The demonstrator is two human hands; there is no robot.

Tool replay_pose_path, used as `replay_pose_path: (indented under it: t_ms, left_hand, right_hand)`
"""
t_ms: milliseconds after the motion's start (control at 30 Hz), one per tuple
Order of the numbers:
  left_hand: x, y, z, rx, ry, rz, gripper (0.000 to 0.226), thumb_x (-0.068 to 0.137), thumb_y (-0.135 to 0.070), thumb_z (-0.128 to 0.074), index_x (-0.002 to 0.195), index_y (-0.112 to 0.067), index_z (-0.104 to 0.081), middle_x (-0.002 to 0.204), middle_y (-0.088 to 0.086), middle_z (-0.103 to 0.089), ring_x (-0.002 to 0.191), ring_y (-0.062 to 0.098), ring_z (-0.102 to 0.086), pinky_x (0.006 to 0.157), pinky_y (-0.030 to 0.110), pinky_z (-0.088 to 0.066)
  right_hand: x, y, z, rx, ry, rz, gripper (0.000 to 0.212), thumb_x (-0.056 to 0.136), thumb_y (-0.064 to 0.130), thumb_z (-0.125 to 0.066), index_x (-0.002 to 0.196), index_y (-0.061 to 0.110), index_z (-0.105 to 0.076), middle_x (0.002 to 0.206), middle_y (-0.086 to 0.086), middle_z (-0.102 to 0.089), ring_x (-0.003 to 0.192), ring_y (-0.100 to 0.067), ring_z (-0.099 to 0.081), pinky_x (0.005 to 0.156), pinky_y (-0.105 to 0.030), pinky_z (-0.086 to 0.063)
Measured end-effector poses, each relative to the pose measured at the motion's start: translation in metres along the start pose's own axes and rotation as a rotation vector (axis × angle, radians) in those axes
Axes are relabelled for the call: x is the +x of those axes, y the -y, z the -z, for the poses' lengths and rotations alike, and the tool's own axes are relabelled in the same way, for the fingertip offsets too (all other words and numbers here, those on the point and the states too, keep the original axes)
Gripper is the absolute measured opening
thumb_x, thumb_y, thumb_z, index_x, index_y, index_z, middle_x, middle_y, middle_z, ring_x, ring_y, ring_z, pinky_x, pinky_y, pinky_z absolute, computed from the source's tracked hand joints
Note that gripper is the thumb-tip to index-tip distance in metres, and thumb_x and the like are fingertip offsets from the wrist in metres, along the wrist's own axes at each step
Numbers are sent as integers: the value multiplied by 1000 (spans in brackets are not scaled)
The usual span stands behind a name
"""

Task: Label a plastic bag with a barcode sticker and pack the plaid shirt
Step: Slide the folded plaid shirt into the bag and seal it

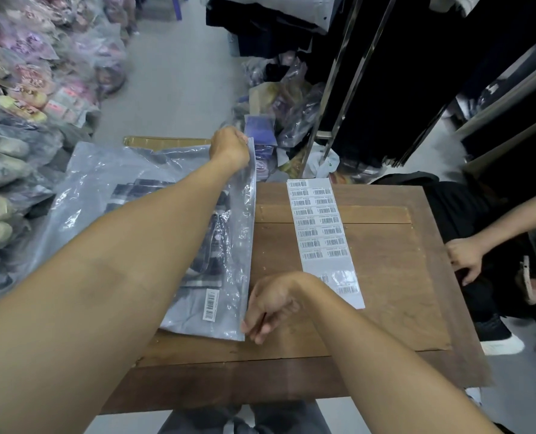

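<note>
A clear plastic bag (110, 186) lies over the left side of the wooden table (370, 277), with the dark plaid shirt (210, 245) inside it. A barcode sticker (210, 304) is stuck on the bag near its front corner. My left hand (229, 147) pinches the bag's far right corner. My right hand (268, 305) pinches the near right corner at the table. A long sheet of barcode stickers (321, 233) lies flat on the table to the right of the bag.
Heaps of bagged goods (19, 114) fill the left. A metal rack with dark garments (401, 89) stands at the back right, loose bags (279, 101) at its foot. Another person's hand (465, 258) rests at the table's right edge.
</note>
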State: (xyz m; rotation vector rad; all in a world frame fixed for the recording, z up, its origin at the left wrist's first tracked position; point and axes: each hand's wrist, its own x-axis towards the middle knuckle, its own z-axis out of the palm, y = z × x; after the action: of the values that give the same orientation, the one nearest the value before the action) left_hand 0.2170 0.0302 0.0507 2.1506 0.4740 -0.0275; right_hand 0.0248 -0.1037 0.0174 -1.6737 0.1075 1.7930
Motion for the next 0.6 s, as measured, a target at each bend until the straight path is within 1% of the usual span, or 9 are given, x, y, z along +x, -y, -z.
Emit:
replay_pose_path:
  t_ms: [100, 167, 233, 267, 300, 333, 400, 500, 600]
  left_hand:
    - [1, -2, 0, -26, -7, 5, 23, 94, -12, -47, 75, -19, -56, 112, 11, -69, 95, 38, -70, 88, 44, -58]
    - [0, -1, 0, -51, -15, 8, 29, 95, -12, -48, 68, -22, -53, 111, 10, -69, 93, 37, -71, 87, 44, -59]
    - [0, 2, 1, -73, 4, -1, 29, 96, -13, -50, 69, -22, -55, 111, 11, -70, 94, 35, -71, 86, 45, -59]
    - [-2, 2, 2, -65, 22, -15, 23, 95, -13, -52, 75, -20, -60, 112, 12, -70, 97, 35, -70, 88, 45, -58]
    - [-3, 3, 4, -42, 49, -35, 13, 95, -14, -55, 87, -17, -66, 118, 12, -68, 104, 35, -68, 92, 44, -57]
    - [-4, 5, 7, 8, 74, -51, 14, 93, -14, -59, 104, -13, -68, 127, 12, -64, 111, 34, -65, 97, 43, -54]
    - [-6, 13, 17, 160, 129, -77, 36, 92, -16, -65, 127, -12, -61, 140, 12, -55, 121, 32, -58, 104, 36, -48]
    - [-9, 35, 38, 326, 265, -58, 45, 90, -23, -65, 133, -13, -57, 135, 16, -58, 112, 30, -59, 92, 28, -44]
    - [-14, 58, 61, 458, 393, -26, 54, 86, -38, -69, 134, -17, -55, 144, 9, -52, 129, 29, -51, 102, 30, -38]
  right_hand:
    - [1, -2, -4, -14, 17, -36, 8, 90, 3, -69, 83, 1, -68, 59, -5, -73, 55, -13, -72, 49, -11, -55]
    - [1, -2, -5, -13, 9, -13, 9, 91, 5, -68, 83, 1, -66, 65, -9, -72, 54, -12, -72, 49, -12, -55]
    - [1, -3, -5, 5, 0, 13, 11, 92, 12, -69, 86, 5, -64, 75, -11, -70, 53, -10, -71, 50, -12, -56]
    - [0, -4, -5, 24, -3, 21, 13, 93, 16, -69, 88, 6, -63, 78, -11, -70, 54, -10, -71, 50, -12, -56]
    - [-1, -5, -5, 47, -4, 27, 14, 94, 17, -69, 92, 5, -63, 81, -11, -69, 55, -10, -71, 52, -12, -56]
    - [-2, -6, -4, 71, -6, 31, 14, 94, 16, -68, 98, 3, -63, 84, -12, -69, 57, -10, -72, 54, -11, -57]
    - [-5, -8, -2, 118, -14, 43, 18, 94, 10, -66, 109, 0, -62, 87, -13, -70, 65, -14, -73, 57, -12, -57]
    - [-13, -7, 7, 112, -29, 57, 21, 92, 7, -63, 111, -2, -60, 86, -13, -72, 67, -15, -74, 54, -12, -56]
    - [-26, -4, 24, 100, -97, 44, 25, 92, 8, -59, 114, -5, -59, 82, -14, -74, 62, -13, -74, 48, -12, -54]
